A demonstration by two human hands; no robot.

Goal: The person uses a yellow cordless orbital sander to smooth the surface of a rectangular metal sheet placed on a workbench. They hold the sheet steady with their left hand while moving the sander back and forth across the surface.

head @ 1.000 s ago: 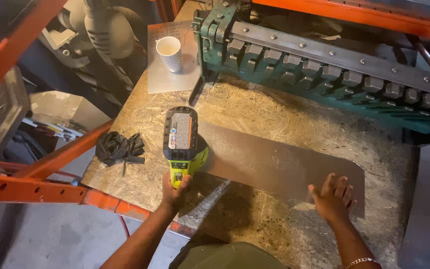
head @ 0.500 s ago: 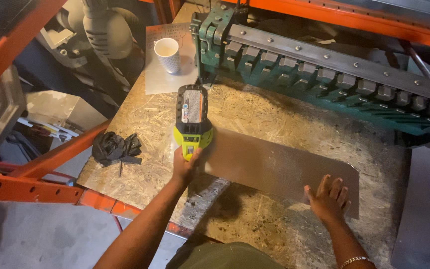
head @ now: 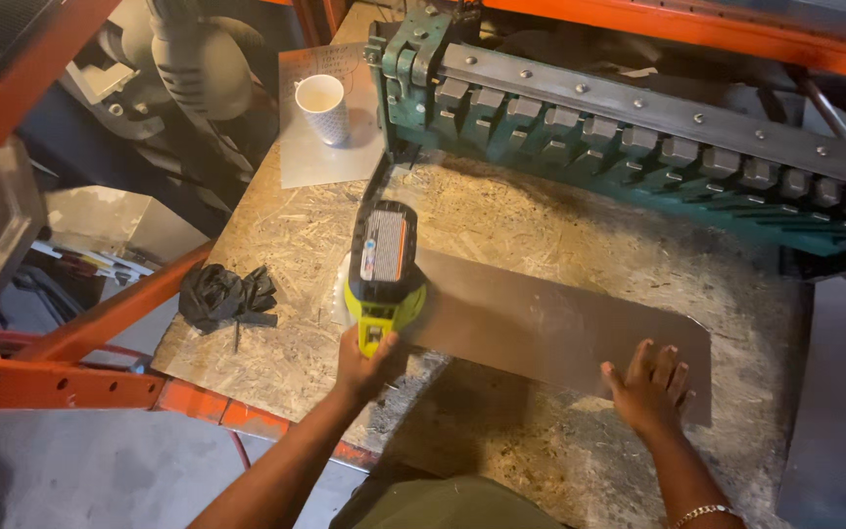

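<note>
Left hand (head: pixel 364 360) grips cordless tool (head: pixel 384 269) at metal sheet's (head: pixel 560 328) end; right hand (head: pixel 650 387) open, pressing flat, best kept firm.

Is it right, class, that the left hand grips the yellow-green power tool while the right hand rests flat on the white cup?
Not quite. The head view shows the right hand flat on the metal sheet, not the cup. The left hand does grip the power tool.

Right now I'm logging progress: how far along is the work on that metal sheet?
The metal sheet lies flat on the bench and looks unbent. The left hand holds the power tool at its left end; the right hand presses it down. The green bending machine behind stands apart.
</note>
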